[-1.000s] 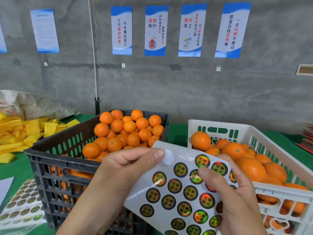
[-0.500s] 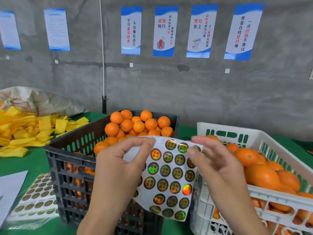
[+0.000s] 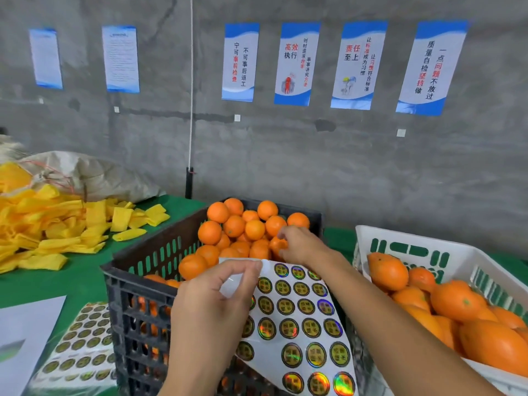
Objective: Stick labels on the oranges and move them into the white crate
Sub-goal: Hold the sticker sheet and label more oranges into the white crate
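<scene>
While the left grip (image 3: pixel 211 295) pinches the label sheet (image 3: pixel 297 318), the right grip (image 3: pixel 297 241) — fingers curled — touches an orange (image 3: pixel 275 244).

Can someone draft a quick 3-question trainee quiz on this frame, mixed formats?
1. True or false: the left hand holds the white sheet of round gold stickers.
2. Where does the right hand reach? A) the white slatted plastic crate B) the round oranges in the black slatted plastic crate C) the pile of yellow foam sleeves
3. Fill in: a second sticker sheet lies on the ____ table cover, left of the black crate.

Key: 1 true; 2 B; 3 green
</scene>
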